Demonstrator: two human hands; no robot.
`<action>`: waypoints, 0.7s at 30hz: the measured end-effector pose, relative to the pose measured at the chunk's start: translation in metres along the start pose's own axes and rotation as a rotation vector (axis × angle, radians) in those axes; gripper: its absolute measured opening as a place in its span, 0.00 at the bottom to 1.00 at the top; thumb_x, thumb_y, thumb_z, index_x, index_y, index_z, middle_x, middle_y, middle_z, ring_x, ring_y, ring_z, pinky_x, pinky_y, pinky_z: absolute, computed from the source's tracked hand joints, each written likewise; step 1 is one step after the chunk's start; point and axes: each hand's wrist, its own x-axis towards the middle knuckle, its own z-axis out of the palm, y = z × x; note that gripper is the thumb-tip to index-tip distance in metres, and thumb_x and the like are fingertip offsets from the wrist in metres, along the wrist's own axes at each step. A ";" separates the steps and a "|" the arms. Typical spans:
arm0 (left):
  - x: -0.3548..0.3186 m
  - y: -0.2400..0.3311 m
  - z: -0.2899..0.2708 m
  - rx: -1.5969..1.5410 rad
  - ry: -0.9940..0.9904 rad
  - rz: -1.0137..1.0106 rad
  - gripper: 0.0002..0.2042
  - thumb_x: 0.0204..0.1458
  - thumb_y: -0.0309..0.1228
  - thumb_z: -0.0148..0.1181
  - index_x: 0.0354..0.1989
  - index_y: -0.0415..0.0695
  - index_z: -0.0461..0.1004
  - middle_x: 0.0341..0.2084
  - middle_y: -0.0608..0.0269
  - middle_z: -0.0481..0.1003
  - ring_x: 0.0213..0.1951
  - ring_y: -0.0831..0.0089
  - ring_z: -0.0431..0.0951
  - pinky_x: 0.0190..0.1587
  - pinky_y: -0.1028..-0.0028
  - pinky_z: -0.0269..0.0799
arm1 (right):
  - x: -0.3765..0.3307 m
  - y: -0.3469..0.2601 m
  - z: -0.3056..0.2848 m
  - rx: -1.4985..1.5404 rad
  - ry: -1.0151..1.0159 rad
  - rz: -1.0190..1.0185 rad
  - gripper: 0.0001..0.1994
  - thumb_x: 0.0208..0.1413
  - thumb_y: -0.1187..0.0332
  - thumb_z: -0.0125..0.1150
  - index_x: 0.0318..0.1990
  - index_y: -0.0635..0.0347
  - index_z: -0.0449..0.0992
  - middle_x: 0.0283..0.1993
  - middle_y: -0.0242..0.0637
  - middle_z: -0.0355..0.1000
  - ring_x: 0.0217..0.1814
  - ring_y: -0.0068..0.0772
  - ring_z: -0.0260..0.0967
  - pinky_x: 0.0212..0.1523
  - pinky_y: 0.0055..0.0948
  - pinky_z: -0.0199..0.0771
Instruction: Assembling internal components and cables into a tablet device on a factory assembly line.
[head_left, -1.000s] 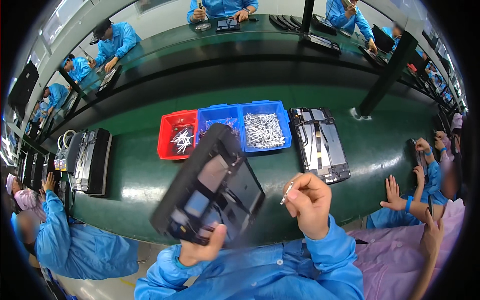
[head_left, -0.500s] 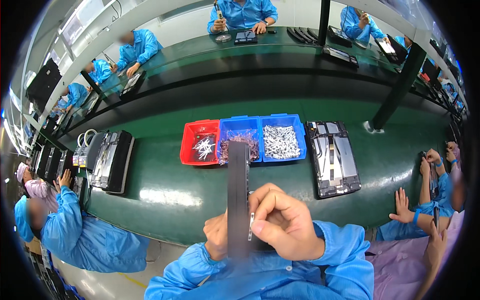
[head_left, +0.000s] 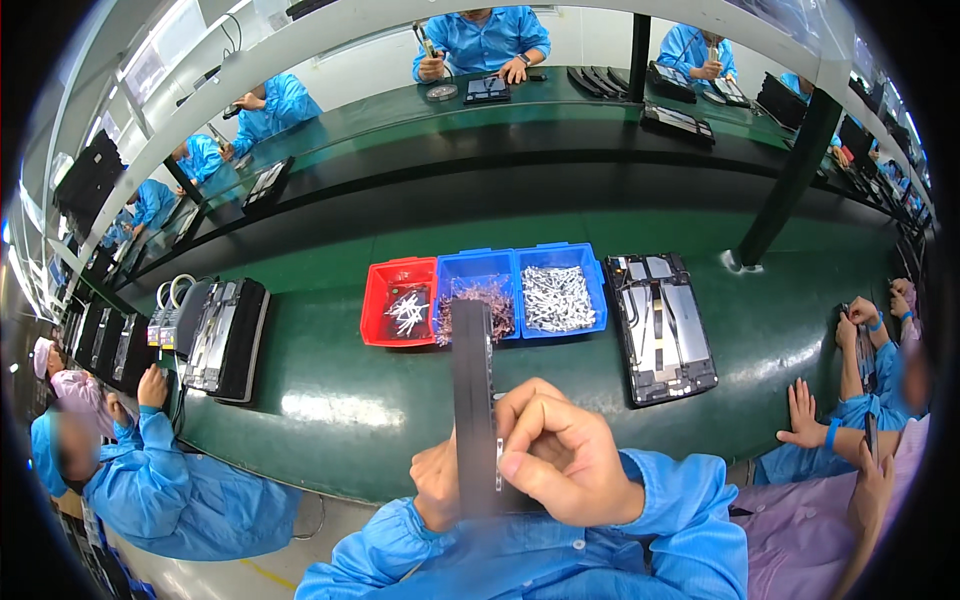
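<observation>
A flat black tablet-like device (head_left: 470,410) stands on edge in front of me, seen nearly edge-on. My left hand (head_left: 433,485) grips it from the left; its fingertips are partly hidden behind the device. On the other side, my right hand (head_left: 570,460) pinches a small white strip with dark spots (head_left: 499,465) between thumb and forefinger. The strip lies along the device's right side, and I cannot tell whether it touches. Beyond the device's upper end sits a blue bin of reddish-brown small parts (head_left: 475,255), partly covered by it.
A red bin (head_left: 372,315) with white strips and a blue bin (head_left: 600,315) of white pieces flank the middle one. An opened tablet-like device (head_left: 663,330) lies right; stacked devices (head_left: 225,340) stand left. A green post (head_left: 790,190) rises at right. Co-workers sit around the bench.
The view has tilted slightly, so the bins sit lower in it. My hands keep nearly the same hold on the device and strip. The left co-worker's hand has pulled back from the devices.
</observation>
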 end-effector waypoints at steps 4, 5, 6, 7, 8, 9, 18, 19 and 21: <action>-0.002 0.002 -0.001 0.010 -0.037 -0.045 0.28 0.45 0.24 0.71 0.56 0.23 0.75 0.30 0.51 0.83 0.26 0.64 0.86 0.26 0.72 0.79 | -0.002 0.002 -0.003 0.009 -0.042 -0.010 0.04 0.60 0.79 0.62 0.36 0.65 0.73 0.49 0.43 0.65 0.50 0.26 0.64 0.53 0.26 0.67; -0.002 0.001 -0.002 0.011 -0.035 -0.044 0.28 0.45 0.24 0.71 0.56 0.23 0.75 0.30 0.51 0.83 0.26 0.64 0.86 0.26 0.72 0.79 | -0.002 0.003 -0.003 0.009 -0.043 -0.012 0.04 0.60 0.79 0.62 0.36 0.65 0.73 0.49 0.43 0.65 0.50 0.26 0.64 0.53 0.26 0.67; -0.001 0.001 -0.002 0.023 -0.042 -0.018 0.28 0.46 0.24 0.71 0.57 0.23 0.74 0.30 0.51 0.84 0.26 0.65 0.86 0.26 0.72 0.79 | -0.001 0.003 -0.003 0.014 -0.046 -0.017 0.04 0.60 0.79 0.63 0.36 0.65 0.72 0.49 0.42 0.65 0.49 0.25 0.64 0.53 0.26 0.67; -0.001 0.001 -0.002 0.036 -0.049 0.007 0.29 0.46 0.24 0.71 0.58 0.23 0.74 0.30 0.52 0.84 0.25 0.66 0.86 0.26 0.73 0.79 | -0.001 0.004 -0.003 0.018 -0.048 -0.022 0.04 0.60 0.79 0.63 0.36 0.65 0.72 0.49 0.42 0.65 0.48 0.25 0.64 0.52 0.25 0.67; 0.000 0.002 -0.002 0.038 -0.048 0.008 0.29 0.46 0.24 0.71 0.58 0.23 0.74 0.30 0.52 0.84 0.25 0.66 0.86 0.26 0.73 0.79 | -0.001 0.003 -0.002 0.019 -0.051 -0.023 0.04 0.60 0.79 0.63 0.36 0.65 0.72 0.49 0.42 0.65 0.48 0.25 0.64 0.52 0.25 0.67; 0.001 0.003 -0.001 0.010 -0.046 -0.039 0.30 0.47 0.24 0.71 0.59 0.22 0.72 0.30 0.52 0.84 0.24 0.67 0.85 0.25 0.73 0.78 | -0.001 0.003 -0.002 0.030 -0.048 -0.007 0.05 0.60 0.79 0.63 0.35 0.64 0.72 0.49 0.42 0.65 0.48 0.24 0.64 0.51 0.25 0.67; -0.001 0.004 0.000 -0.086 -0.061 -0.108 0.32 0.48 0.23 0.71 0.63 0.22 0.69 0.31 0.53 0.85 0.23 0.70 0.85 0.25 0.74 0.79 | -0.001 -0.002 -0.005 0.013 -0.064 0.002 0.06 0.59 0.80 0.63 0.34 0.63 0.71 0.48 0.41 0.65 0.47 0.23 0.64 0.48 0.24 0.68; -0.002 0.005 0.000 -0.116 -0.089 -0.155 0.32 0.48 0.22 0.71 0.63 0.21 0.69 0.31 0.53 0.85 0.24 0.70 0.85 0.26 0.74 0.79 | -0.001 -0.002 -0.006 0.003 -0.066 0.005 0.06 0.59 0.81 0.63 0.33 0.63 0.71 0.47 0.41 0.65 0.47 0.23 0.64 0.48 0.24 0.68; 0.002 0.008 -0.002 -0.099 -0.083 -0.129 0.32 0.48 0.22 0.71 0.63 0.21 0.69 0.32 0.53 0.85 0.24 0.69 0.86 0.26 0.74 0.80 | -0.001 -0.001 -0.006 0.000 -0.063 0.001 0.06 0.59 0.80 0.63 0.34 0.63 0.71 0.47 0.41 0.66 0.46 0.23 0.64 0.48 0.24 0.68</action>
